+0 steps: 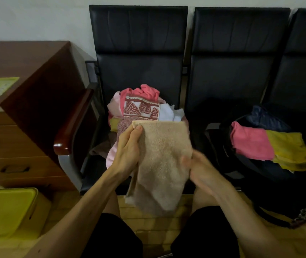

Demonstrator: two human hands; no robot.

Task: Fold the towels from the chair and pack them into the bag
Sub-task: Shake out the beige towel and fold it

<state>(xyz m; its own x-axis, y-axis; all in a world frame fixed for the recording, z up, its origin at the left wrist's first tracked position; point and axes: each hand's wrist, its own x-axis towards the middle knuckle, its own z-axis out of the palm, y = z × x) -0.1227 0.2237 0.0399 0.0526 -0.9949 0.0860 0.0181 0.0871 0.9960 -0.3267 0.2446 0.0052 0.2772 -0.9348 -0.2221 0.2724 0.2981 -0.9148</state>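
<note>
The left hand (pixel 128 146) is raised, with its forearm coming in from 7 o'clock. Its fingers pinch the top left corner of the beige towel (pixel 163 155). The right hand (pixel 200 172) is blurred. It comes from 5 o'clock and grasps the right edge of the towel near the middle, with the thumb on the front side. The towel hangs down in front of the chair (pixel 139 71), above the person's knees, and its lower end is free. At 12 o'clock from it, the pile of towels (pixel 141 108) lies on the seat. The wooden armrest (pixel 74 120) is near at 9 o'clock. At 3 o'clock the black bag (pixel 221 146) sits on the next seat, apart from the right hand. A pink towel (pixel 249 140) and a yellow towel (pixel 290 149) lie folded on top of it, touching each other.
</note>
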